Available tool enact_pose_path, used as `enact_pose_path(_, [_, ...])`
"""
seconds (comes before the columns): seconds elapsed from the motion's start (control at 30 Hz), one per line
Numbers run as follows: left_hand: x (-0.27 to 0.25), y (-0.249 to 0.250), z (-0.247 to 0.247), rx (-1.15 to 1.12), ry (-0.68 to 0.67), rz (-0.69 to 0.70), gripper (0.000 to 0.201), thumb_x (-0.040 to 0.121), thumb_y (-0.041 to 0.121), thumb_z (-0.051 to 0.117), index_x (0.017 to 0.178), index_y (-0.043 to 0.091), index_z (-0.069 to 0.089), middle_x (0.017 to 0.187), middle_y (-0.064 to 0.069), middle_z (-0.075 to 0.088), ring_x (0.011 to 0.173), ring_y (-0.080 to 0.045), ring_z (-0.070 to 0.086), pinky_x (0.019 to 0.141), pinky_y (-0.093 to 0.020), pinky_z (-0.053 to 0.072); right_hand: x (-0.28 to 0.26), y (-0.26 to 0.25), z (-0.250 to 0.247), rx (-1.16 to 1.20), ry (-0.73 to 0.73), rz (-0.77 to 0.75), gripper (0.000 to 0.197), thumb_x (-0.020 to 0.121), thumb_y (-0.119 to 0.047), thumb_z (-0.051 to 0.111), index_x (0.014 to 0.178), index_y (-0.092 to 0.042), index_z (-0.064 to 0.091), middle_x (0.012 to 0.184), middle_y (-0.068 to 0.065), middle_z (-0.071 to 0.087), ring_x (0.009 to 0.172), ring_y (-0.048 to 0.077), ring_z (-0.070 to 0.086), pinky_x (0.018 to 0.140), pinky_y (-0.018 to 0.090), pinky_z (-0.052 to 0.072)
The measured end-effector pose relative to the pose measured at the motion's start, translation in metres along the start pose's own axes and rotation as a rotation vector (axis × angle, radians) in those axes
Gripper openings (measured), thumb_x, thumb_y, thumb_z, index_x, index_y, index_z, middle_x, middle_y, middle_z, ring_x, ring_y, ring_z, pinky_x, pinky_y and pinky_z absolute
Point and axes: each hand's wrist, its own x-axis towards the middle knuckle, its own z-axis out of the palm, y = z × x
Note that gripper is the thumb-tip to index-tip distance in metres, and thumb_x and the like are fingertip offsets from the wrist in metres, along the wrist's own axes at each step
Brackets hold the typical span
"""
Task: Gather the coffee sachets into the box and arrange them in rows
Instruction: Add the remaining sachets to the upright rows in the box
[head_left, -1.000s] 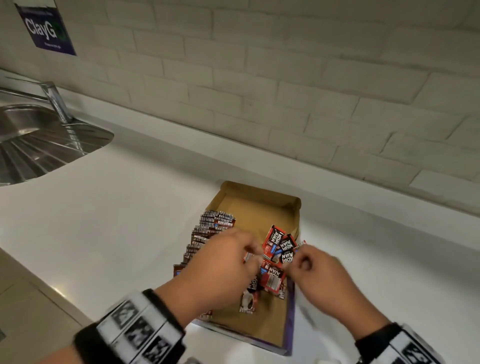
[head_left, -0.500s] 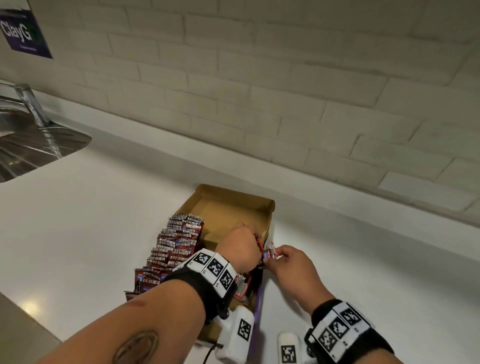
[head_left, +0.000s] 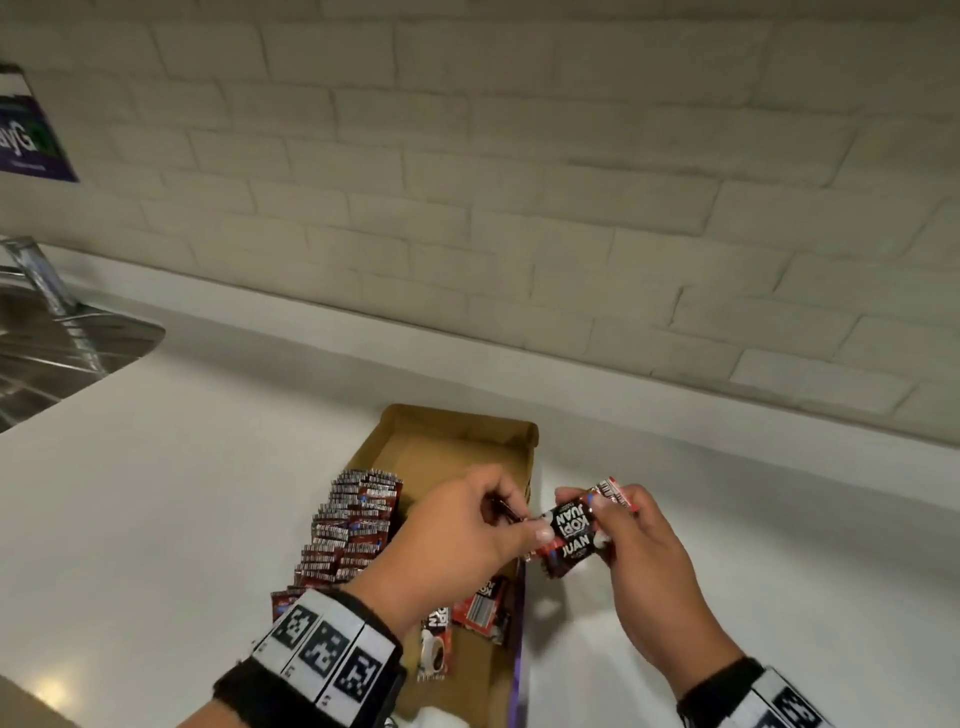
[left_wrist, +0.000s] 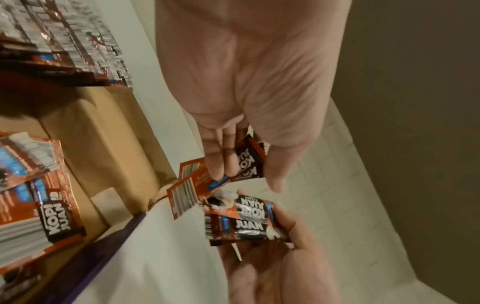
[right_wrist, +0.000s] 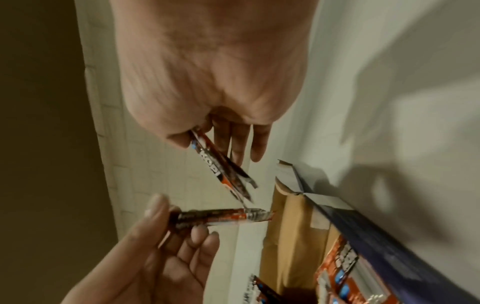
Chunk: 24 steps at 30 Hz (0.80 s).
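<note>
Sachets (head_left: 576, 527) sit gripped between both hands just above the box's right wall in the head view: the right hand (head_left: 641, 566) holds a small stack by thumb and curled fingers, and the left hand (head_left: 467, 535) pinches more sachets at the stack's left edge. Below them the cardboard box (head_left: 457, 441) lies on the white counter (head_left: 182, 493), with a standing row of sachets (head_left: 353, 525) along its left side and a few loose sachets (head_left: 467, 613) flat on its floor. Half a second earlier the hands were lower, inside the box by its right wall; now they are lifted and the printed faces show.

Left wrist view: the left hand (left_wrist: 246, 92) grips sachets (left_wrist: 244, 164) between fingers and thumb, directly above the stack (left_wrist: 246, 218) in the right hand (left_wrist: 272, 267), the two bundles almost touching.

Right wrist view: the right hand (right_wrist: 207, 72) holds its sachets (right_wrist: 221, 168) edge-on, their tips meeting those in the left hand (right_wrist: 155, 257), beside the box (right_wrist: 291, 236).
</note>
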Motion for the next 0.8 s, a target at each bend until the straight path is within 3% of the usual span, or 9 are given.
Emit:
enact_pose_path(0.07, [-0.013,0.002,-0.009,-0.115,-0.063,0.006,0.029,0.074,0.051,0.080,0.085,0.031,0.064,0.085,-0.004,0.072,0.070,-0.012,0.059,0.067,-0.036,0.050,-0.006,-0.014,0.003,0.212,0.017,0.067,0.012,0.106,-0.009,0.044,0.098,-0.004,0.052,0.100,0.018,0.077,0.088,0.039,0.072,0.085,0.053,0.055])
enact_pose_path(0.13, [-0.021,-0.002,-0.018,-0.162,-0.059,0.031,0.014,0.082,0.030,0.076,0.088,0.031,0.064,0.088,-0.001,0.069,0.073,-0.016,0.058,0.070,-0.044,0.051,-0.009,-0.022,0.005,0.276,0.016,0.116,0.010,0.106,-0.010,0.043,0.100,-0.008,0.051,0.084,0.018,0.073,0.073,0.041,0.068,0.067,0.049,0.054])
enact_pose_path(0.17, [-0.024,-0.007,-0.023,-0.162,-0.050,0.040,0.018,0.084,0.017,0.072,0.090,0.032,0.064,0.089,0.003,0.067,0.073,-0.017,0.056,0.070,-0.046,0.050,-0.011,-0.023,0.007,0.222,0.010,0.129,0.009,0.107,-0.013,0.044,0.102,-0.009,0.050,0.077,0.015,0.069,0.067,0.038,0.066,0.061,0.048,0.053])
enact_pose_path(0.27, [-0.032,-0.015,-0.037,-0.119,-0.046,0.050,0.044,0.085,-0.004,0.061,0.100,0.037,0.063,0.098,0.009,0.065,0.075,-0.018,0.054,0.067,-0.049,0.050,-0.017,-0.018,0.012,0.004,-0.039,0.117,0.007,0.106,-0.018,0.053,0.107,-0.011,0.050,0.068,0.012,0.057,0.052,0.027,0.059,0.068,0.058,0.055])
enact_pose_path(0.3, [-0.035,-0.017,-0.042,-0.108,-0.047,0.063,0.049,0.087,-0.006,0.060,0.102,0.040,0.062,0.100,0.011,0.064,0.077,-0.016,0.056,0.068,-0.049,0.051,-0.020,-0.015,0.014,-0.059,-0.075,0.124,0.010,0.104,-0.020,0.057,0.109,-0.013,0.052,0.065,0.012,0.053,0.050,0.025,0.055,0.068,0.054,0.053])
enact_pose_path(0.4, [-0.043,-0.020,-0.051,-0.090,-0.050,0.096,0.054,0.092,-0.002,0.062,0.107,0.050,0.055,0.107,0.023,0.059,0.084,-0.010,0.060,0.069,-0.033,0.054,-0.029,-0.011,0.025,-0.084,-0.173,0.199,0.025,0.098,-0.026,0.066,0.118,-0.012,0.059,0.057,0.004,0.043,0.049,0.017,0.042,0.053,0.037,0.041])
enact_pose_path(0.5, [-0.050,-0.021,-0.056,-0.097,-0.051,0.110,0.053,0.092,0.003,0.065,0.110,0.051,0.051,0.108,0.022,0.057,0.095,-0.019,0.062,0.077,-0.034,0.058,-0.040,-0.010,0.039,0.000,-0.241,0.291,0.034,0.096,-0.034,0.066,0.115,-0.005,0.065,0.058,0.005,0.044,0.049,0.013,0.035,0.043,0.026,0.032])
enact_pose_path(0.67, [-0.053,-0.027,-0.058,-0.120,0.010,0.051,0.049,0.089,0.001,0.070,0.104,0.046,0.058,0.102,0.013,0.065,0.096,-0.010,0.068,0.081,-0.033,0.060,-0.046,-0.004,0.053,0.080,-0.260,0.316,0.032,0.090,-0.019,0.072,0.116,-0.001,0.066,0.056,0.009,0.044,0.046,0.014,0.033,0.039,0.023,0.031])
enact_pose_path(0.8, [-0.055,-0.028,-0.059,-0.297,0.093,-0.040,0.033,0.088,-0.001,0.072,0.104,0.027,0.067,0.088,0.000,0.072,0.077,-0.016,0.070,0.068,-0.023,0.055,-0.052,-0.001,0.055,0.116,-0.254,0.297,0.036,0.086,-0.009,0.074,0.117,0.003,0.061,0.054,0.007,0.045,0.045,0.014,0.033,0.040,0.024,0.031])
